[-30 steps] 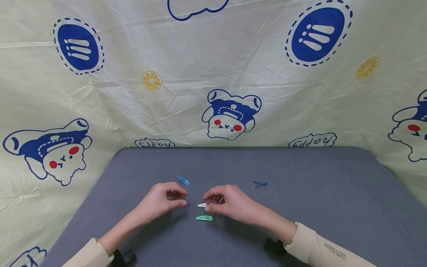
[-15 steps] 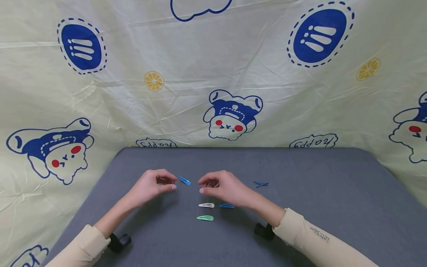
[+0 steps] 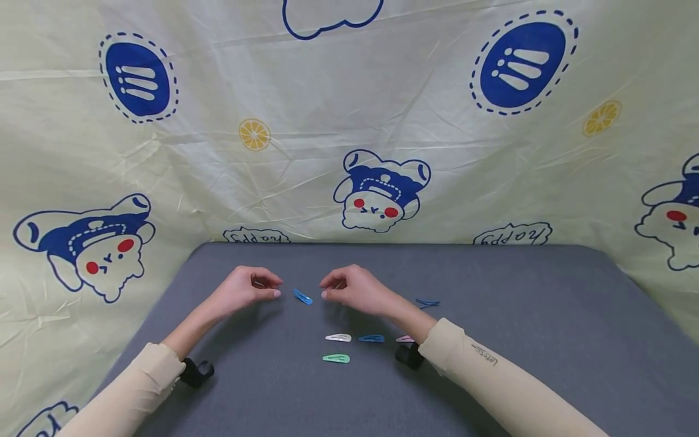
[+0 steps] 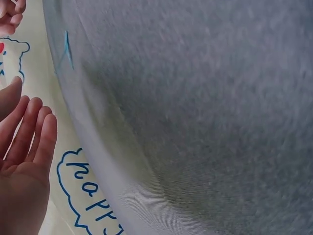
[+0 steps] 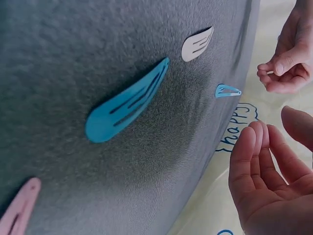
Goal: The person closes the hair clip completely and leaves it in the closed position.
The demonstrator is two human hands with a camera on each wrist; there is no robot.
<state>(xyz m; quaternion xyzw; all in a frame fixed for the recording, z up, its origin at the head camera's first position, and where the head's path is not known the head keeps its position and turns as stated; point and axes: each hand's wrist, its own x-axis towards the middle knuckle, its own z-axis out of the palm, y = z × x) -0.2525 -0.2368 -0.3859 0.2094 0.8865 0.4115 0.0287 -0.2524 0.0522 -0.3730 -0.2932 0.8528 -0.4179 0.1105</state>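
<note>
On the dark grey table lies a bright blue snap hair clip (image 3: 303, 297), between my two hands. My left hand (image 3: 246, 287) hovers just left of it with fingers loosely bent and nothing in them. To its right is my right hand (image 3: 357, 291), also holding nothing, thumb apart from the fingers in the right wrist view. Nearer the body, a white hair clip (image 3: 338, 337) and a darker blue hair clip (image 3: 372, 338) lie in a row with a pink hair clip (image 3: 404, 339), partly hidden by the right wrist. A green hair clip (image 3: 335, 359) lies below the white one.
Another blue hair clip (image 3: 428, 303), its two arms spread, rests on the table (image 3: 519, 340) beyond the right forearm. A printed cream cloth (image 3: 306, 182) hangs behind the table's far edge. Black straps with a device (image 3: 196, 371) sit at each wrist.
Both hands have moved away from the body, toward the far side of the table. The right hand has left the white clip, and the darker blue and pink clips have come into view.
</note>
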